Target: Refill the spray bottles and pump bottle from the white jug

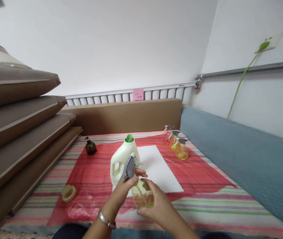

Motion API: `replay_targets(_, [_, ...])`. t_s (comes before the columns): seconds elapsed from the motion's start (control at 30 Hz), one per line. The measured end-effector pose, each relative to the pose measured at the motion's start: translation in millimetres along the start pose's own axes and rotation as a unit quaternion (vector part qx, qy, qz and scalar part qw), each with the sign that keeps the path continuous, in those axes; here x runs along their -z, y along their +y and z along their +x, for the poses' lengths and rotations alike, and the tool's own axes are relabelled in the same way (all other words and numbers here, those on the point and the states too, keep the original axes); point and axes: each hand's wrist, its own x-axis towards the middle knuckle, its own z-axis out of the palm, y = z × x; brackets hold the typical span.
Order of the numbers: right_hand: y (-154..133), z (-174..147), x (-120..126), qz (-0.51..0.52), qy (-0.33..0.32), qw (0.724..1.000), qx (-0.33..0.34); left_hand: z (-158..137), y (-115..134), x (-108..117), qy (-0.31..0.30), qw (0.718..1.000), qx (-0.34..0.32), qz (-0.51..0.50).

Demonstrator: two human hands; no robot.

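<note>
A clear spray bottle with yellowish liquid and a dip tube inside is held tilted, low in front of me. My left hand, with a silver bracelet at the wrist, is closed around the neck, just below the grey spray head. Around the body wraps my right hand, its thumb low and its fingers near the shoulder. Directly behind stands a pale green jug with a side handle and a green spout in its uncapped mouth. A white sheet with a scalloped edge lies under the jug.
Several spray bottles with yellow liquid stand at the back right. A dark pump bottle is at the left, and a yellowish cap lies nearer. Red plastic film covers striped cloth. Stacked cushions and a blue padded side flank it.
</note>
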Motion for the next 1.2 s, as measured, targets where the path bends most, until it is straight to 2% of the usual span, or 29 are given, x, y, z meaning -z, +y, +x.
replay_targets(0.13, [-10.2, -0.6, -0.1, 0.133, -0.066, 0.989, 0.001, -0.3, 8.1, 0.0, -0.045, 0.998, 0.013, -0.031])
replay_targets(0.3, [-10.6, 1.9, 2.0, 0.143, -0.038, 0.989, 0.008, 1.5, 7.7, 2.6, -0.030, 0.999, 0.019, -0.022])
replay_targets(0.4, [-8.2, 2.1, 4.1, 0.085, -0.016, 0.996, -0.014, 4.3, 5.2, 6.5, 0.017, 1.000, 0.008, -0.020])
replay_targets(0.53, [-4.4, 1.7, 1.6, -0.005, 0.034, 0.999, -0.015, 4.0, 10.3, 5.1, 0.122, 0.992, -0.007, 0.028])
replay_targets(0.63, [-2.3, 2.2, -2.6, -0.033, 0.053, 0.998, -0.004, 1.5, 14.2, 1.7, 0.154, 0.988, -0.006, 0.017])
replay_targets(0.73, [-1.9, 1.9, -4.5, -0.014, 0.046, 0.999, -0.015, -0.5, 14.7, 2.0, 0.143, 0.989, -0.005, -0.033])
replay_targets(0.9, [-5.8, -0.7, -3.2, 0.105, -0.029, 0.994, -0.022, -2.3, 22.2, 5.5, 0.037, 0.991, 0.033, -0.121])
replay_targets(0.97, [-10.1, -0.9, -1.9, 0.135, -0.040, 0.990, -0.014, -1.5, 26.4, 4.7, 0.017, 0.987, 0.036, -0.155])
replay_targets(1.03, [-15.9, -0.6, 0.0, 0.139, -0.040, 0.989, -0.009, 0.4, 27.7, 3.3, 0.031, 0.986, 0.025, -0.161])
replay_targets(1.13, [-24.3, -0.4, 2.2, 0.124, -0.037, 0.992, -0.013, 3.0, 24.7, 3.1, 0.086, 0.987, -0.010, -0.134])
replay_targets(1.2, [-27.9, -0.8, 2.2, 0.133, -0.038, 0.990, -0.016, 2.1, 23.5, 4.9, 0.108, 0.987, -0.010, -0.117])
